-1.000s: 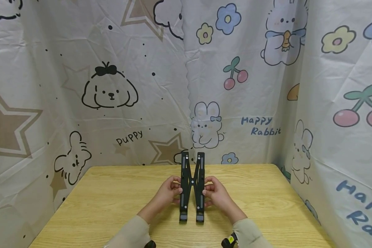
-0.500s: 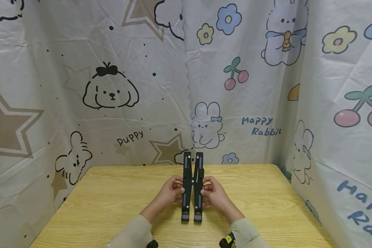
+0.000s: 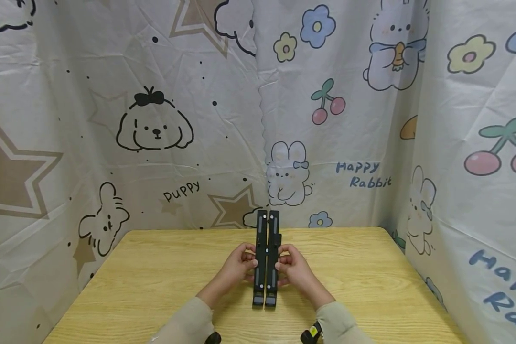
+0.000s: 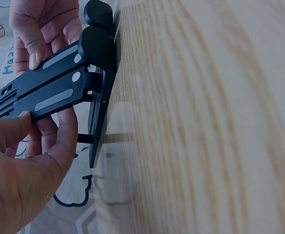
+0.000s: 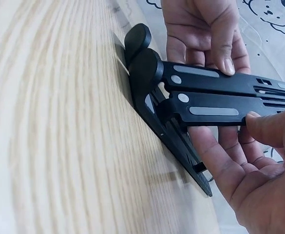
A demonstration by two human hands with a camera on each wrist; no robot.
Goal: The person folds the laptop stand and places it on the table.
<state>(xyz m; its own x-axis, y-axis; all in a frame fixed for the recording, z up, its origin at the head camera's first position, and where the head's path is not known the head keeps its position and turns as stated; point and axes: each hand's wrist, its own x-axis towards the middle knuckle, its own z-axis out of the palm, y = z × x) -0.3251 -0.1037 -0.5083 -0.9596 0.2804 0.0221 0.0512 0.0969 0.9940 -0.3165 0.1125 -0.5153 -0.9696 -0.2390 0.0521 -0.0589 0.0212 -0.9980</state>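
Note:
A black folding stand [image 3: 266, 258] with two long arms rests on the wooden table [image 3: 155, 286], its arms pressed side by side and tilted up at the far end. My left hand [image 3: 243, 262] grips the left arm, thumb on top and fingers under it. My right hand [image 3: 287, 265] grips the right arm the same way. The left wrist view shows the stand [image 4: 59, 87] between my left hand [image 4: 40, 141] and the other hand. In the right wrist view the stand [image 5: 205, 97] sits above the table with my right hand [image 5: 239, 156] curled round its near arm.
Cartoon-printed cloth [image 3: 155, 129] hangs round the table at the back and on both sides. The table's right edge [image 3: 413, 272] runs close to the right cloth. Beige sleeves [image 3: 185, 325] cover both forearms near the front edge.
The stand's two arms, spread in a narrow X a second ago, have been squeezed together until they lie parallel. Both hands moved inward with them.

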